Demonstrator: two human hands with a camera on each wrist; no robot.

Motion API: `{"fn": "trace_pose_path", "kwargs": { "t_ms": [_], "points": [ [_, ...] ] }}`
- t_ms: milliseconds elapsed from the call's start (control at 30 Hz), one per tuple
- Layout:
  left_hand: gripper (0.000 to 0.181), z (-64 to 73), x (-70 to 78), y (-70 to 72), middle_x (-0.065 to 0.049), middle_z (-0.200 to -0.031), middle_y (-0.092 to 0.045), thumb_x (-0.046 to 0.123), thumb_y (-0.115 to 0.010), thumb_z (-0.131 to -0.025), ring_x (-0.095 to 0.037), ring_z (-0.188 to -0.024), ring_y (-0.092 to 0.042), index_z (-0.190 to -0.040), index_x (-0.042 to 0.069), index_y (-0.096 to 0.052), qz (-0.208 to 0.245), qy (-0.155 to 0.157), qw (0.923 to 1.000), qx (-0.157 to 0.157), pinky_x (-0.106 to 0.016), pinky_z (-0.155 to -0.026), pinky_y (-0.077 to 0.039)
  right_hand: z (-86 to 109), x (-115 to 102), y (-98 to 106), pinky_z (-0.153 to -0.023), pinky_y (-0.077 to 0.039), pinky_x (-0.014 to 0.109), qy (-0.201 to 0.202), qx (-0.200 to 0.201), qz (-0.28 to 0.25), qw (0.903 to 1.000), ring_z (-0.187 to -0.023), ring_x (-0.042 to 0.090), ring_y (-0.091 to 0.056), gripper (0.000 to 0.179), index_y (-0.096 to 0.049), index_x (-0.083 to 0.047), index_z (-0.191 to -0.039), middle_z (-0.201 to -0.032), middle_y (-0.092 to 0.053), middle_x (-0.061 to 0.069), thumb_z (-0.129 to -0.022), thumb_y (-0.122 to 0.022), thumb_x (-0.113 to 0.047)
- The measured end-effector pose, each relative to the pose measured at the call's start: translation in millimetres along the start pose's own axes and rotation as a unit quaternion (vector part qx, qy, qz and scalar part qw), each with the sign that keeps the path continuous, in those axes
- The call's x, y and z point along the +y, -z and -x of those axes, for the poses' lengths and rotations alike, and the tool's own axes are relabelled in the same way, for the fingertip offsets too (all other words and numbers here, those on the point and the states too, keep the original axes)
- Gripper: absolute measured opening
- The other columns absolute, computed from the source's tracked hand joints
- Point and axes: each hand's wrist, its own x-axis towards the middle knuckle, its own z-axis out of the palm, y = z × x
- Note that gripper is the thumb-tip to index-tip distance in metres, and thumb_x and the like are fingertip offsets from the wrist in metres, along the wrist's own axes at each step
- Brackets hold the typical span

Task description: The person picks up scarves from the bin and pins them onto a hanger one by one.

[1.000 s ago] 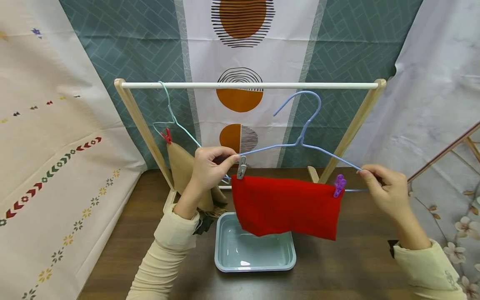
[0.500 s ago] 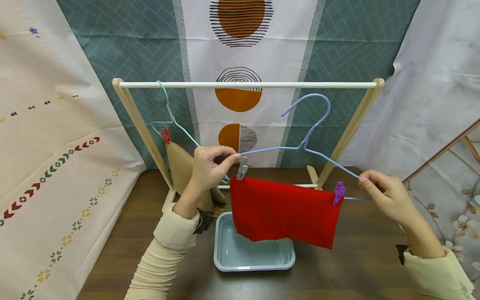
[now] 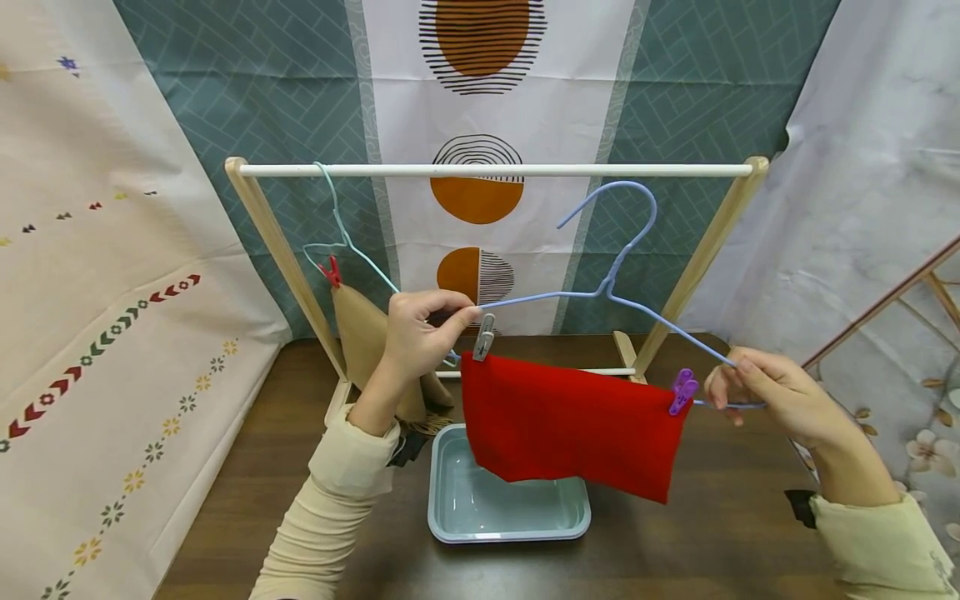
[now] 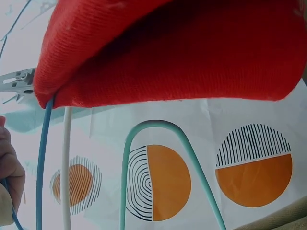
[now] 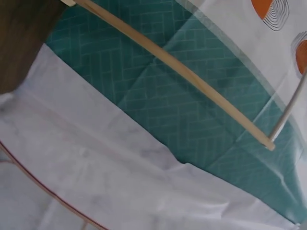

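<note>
A blue clothes hanger (image 3: 551, 296) is held up by both hands in the head view, its hook at the top overlapping the rack. My left hand (image 3: 420, 337) pinches its left arm; at the left edge of the left wrist view, curled fingers (image 4: 10, 167) hold the blue wire. My right hand (image 3: 787, 396) grips its right end, thumb on the upper wire and fingers near the lower bar. A folded red cloth (image 3: 570, 425) hangs from that bar, slanting down to the right. A grey clothespin (image 3: 484, 337) clips its left corner, a purple clothespin (image 3: 682, 392) its right.
A wooden rack with a white rail (image 3: 495, 170) stands behind. From the rail's left hangs a mint hanger (image 3: 341, 221) with a tan cloth (image 3: 363, 342) and a red clothespin (image 3: 332, 271). Beneath the red cloth, a pale blue basin (image 3: 510, 512) sits on the brown table (image 3: 675, 533).
My right hand has moved down and outward along the hanger, its fingers now by the lower bar. The hanger's right side and the red cloth have dipped. My left hand stays nearly in place.
</note>
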Motion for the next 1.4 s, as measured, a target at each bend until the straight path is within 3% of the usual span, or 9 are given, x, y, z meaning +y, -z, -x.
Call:
{"fn": "trace_pose_path", "kwargs": {
  "t_ms": [100,333,433,533,700,867,1133,1233,1400],
  "points": [
    [0.006,-0.9,-0.9,0.3,-0.008,-0.062,-0.062,-0.008,-0.07,-0.071,-0.01,-0.046,-0.044,-0.069,-0.003,-0.068,0.004,0.006,0.9999,-0.013,-0.02,-0.045,-0.04,-1.6,6,-1,-0.043,-0.031,0.028,0.056,-0.007,-0.06,0.9966,-0.054,0.02,-0.042,0.031,-0.039,0.008,-0.081,-0.062,-0.045,0.011,-0.096,-0.012,0.008],
    [0.005,-2.5,-6.9,-0.3,-0.007,-0.063,-0.062,-0.006,-0.068,-0.073,-0.011,-0.046,-0.044,-0.072,-0.001,-0.068,-0.024,0.002,0.9985,-0.049,-0.026,-0.043,-0.039,-0.2,12,-14,-0.041,-0.022,0.023,0.123,0.059,-0.16,0.9775,-0.041,0.015,-0.025,0.033,-0.043,0.016,-0.087,-0.05,-0.028,0.007,-0.095,-0.011,0.011],
    [0.004,-1.2,-7.6,0.4,-0.009,-0.071,-0.066,-0.002,-0.068,-0.074,-0.014,-0.056,-0.055,-0.078,-0.002,-0.069,-0.073,-0.022,0.9958,-0.051,-0.028,-0.052,-0.047,2.7,12,-18,-0.04,-0.021,0.023,0.138,0.083,-0.171,0.9719,-0.041,0.014,-0.024,0.034,-0.045,0.018,-0.089,-0.05,-0.027,0.007,-0.095,-0.012,0.011],
    [0.017,2.2,-7.2,2.5,-0.013,-0.086,-0.068,0.002,-0.068,-0.075,-0.021,-0.075,-0.063,-0.091,-0.004,-0.068,-0.115,-0.037,0.9918,-0.041,-0.031,-0.07,-0.05,5.6,10,-19,-0.039,-0.021,0.022,0.152,0.1,-0.176,0.9675,-0.042,0.014,-0.024,0.033,-0.045,0.02,-0.087,-0.051,-0.027,0.007,-0.095,-0.014,0.011],
    [0.041,15.7,-9.7,9.0,-0.02,-0.109,-0.061,0.002,-0.067,-0.075,-0.03,-0.101,-0.057,-0.113,-0.008,-0.058,-0.134,-0.026,0.9906,-0.011,-0.037,-0.09,-0.043,9.2,3,-20,-0.041,-0.02,0.021,0.175,0.109,-0.182,0.9614,-0.043,0.014,-0.025,0.033,-0.043,0.02,-0.082,-0.051,-0.027,0.007,-0.096,-0.016,0.009],
    [0.046,32.7,-16.0,22.4,-0.02,-0.11,-0.06,0.0,-0.064,-0.075,-0.03,-0.103,-0.056,-0.118,-0.008,-0.053,-0.144,-0.001,0.9888,0.037,-0.033,-0.09,-0.043,10.2,-1,-22,-0.042,-0.02,0.021,0.191,0.118,-0.197,0.9545,-0.043,0.015,-0.026,0.033,-0.043,0.023,-0.082,-0.051,-0.028,0.008,-0.096,-0.016,0.009],
    [0.046,57.5,-29.2,57.8,-0.019,-0.108,-0.06,-0.007,-0.065,-0.073,-0.032,-0.098,-0.057,-0.117,-0.008,-0.053,-0.166,0.07,0.9809,0.073,-0.04,-0.08,-0.047,7.8,-3,-23,-0.042,-0.021,0.022,0.21,0.136,-0.208,0.9455,-0.042,0.016,-0.027,0.032,-0.042,0.027,-0.083,-0.05,-0.028,0.01,-0.095,-0.018,0.01],
    [0.048,62.6,-31.9,72.3,-0.022,-0.108,-0.059,-0.012,-0.065,-0.072,-0.035,-0.098,-0.057,-0.119,-0.01,-0.051,-0.183,0.106,0.9736,0.085,-0.029,-0.081,-0.047,7.8,-3,-22,-0.042,-0.021,0.021,0.211,0.139,-0.203,0.9461,-0.042,0.015,-0.026,0.033,-0.043,0.026,-0.082,-0.05,-0.028,0.009,-0.095,-0.017,0.01],
    [0.047,59.3,-21.9,90.0,-0.031,-0.109,-0.054,-0.016,-0.06,-0.075,-0.043,-0.097,-0.054,-0.119,-0.019,-0.044,-0.19,0.168,0.9617,0.103,-0.011,-0.079,-0.04,8.2,-2,-21,-0.042,-0.02,0.021,0.21,0.147,-0.195,0.9468,-0.043,0.015,-0.026,0.033,-0.042,0.025,-0.079,-0.05,-0.028,0.009,-0.095,-0.016,0.01]
  ]
}}
